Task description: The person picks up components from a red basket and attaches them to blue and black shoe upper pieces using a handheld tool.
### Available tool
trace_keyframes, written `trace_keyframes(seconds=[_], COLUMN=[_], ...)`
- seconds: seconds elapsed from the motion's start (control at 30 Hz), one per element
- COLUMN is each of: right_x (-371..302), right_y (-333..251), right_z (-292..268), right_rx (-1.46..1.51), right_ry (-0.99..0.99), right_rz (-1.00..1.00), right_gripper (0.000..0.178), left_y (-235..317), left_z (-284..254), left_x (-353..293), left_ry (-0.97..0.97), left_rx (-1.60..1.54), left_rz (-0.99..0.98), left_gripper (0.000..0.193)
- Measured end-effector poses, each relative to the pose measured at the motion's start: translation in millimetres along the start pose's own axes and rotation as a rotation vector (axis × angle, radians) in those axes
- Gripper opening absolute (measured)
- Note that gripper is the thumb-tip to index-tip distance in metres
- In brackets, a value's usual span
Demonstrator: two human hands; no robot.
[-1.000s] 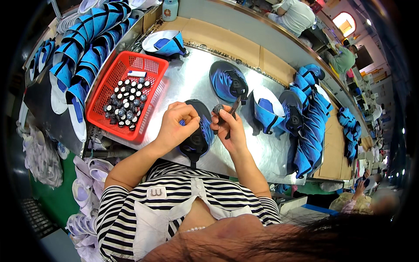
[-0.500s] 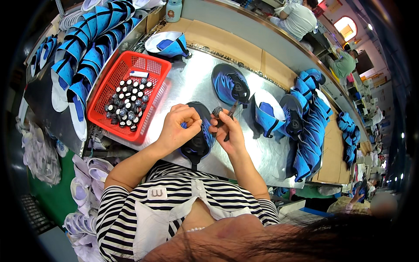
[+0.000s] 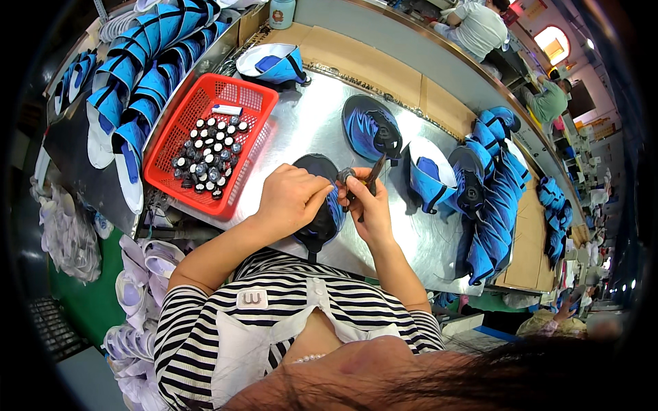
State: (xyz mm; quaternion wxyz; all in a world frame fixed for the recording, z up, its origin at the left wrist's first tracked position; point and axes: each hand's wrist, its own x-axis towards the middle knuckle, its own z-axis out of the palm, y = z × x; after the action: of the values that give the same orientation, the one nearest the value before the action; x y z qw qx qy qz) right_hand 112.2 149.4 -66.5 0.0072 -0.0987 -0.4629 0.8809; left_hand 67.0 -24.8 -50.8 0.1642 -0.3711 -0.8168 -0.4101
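Note:
My left hand (image 3: 291, 198) grips a black and blue shoe upper (image 3: 317, 229) and holds it over the near part of the shiny metal table (image 3: 301, 127). My right hand (image 3: 367, 205) is closed on a thin dark tool (image 3: 373, 171) whose tip points up and away, right beside the upper's edge. The two hands touch over the upper. A second black and blue upper (image 3: 370, 129) lies flat on the table just beyond them.
A red basket (image 3: 257, 103) of small dark spools sits at my left. Blue and white uppers are stacked at the far left (image 3: 137, 75) and in a pile at the right (image 3: 493, 185). Another upper (image 3: 273, 63) lies behind the basket. Other people work at the back.
My hands have stayed on the upper, shifting only slightly. The tool in my right hand has tilted a little while working at the upper's edge.

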Motion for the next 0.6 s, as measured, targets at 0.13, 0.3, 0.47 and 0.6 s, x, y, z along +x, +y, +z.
trace_keyframes(seconds=[0.13, 0.3, 0.47, 0.6], right_x=[-4.3, -13.0, -2.6, 0.2], right_y=[3.4, -4.2, -17.6, -14.1], right_z=[-3.4, -1.0, 0.2, 4.9], right_rx=[-0.095, -0.491, -0.498, -0.941], right_ry=[-0.081, -0.142, -0.176, -0.167], right_rz=[0.016, -0.12, -0.135, -0.499], right_gripper=[0.017, 0.018, 0.012, 0.007], left_y=[-6.2, -4.1, -3.7, 0.4], left_z=[0.1, -6.8, -4.9, 1.2], left_x=[0.8, -1.2, -2.4, 1.1], left_ry=[-0.018, -0.409, -0.402, -0.179], left_rx=[0.117, -0.808, -0.832, -0.785], left_rz=[0.15, -0.584, -0.509, -0.388], left_gripper=[0.013, 0.018, 0.018, 0.023])
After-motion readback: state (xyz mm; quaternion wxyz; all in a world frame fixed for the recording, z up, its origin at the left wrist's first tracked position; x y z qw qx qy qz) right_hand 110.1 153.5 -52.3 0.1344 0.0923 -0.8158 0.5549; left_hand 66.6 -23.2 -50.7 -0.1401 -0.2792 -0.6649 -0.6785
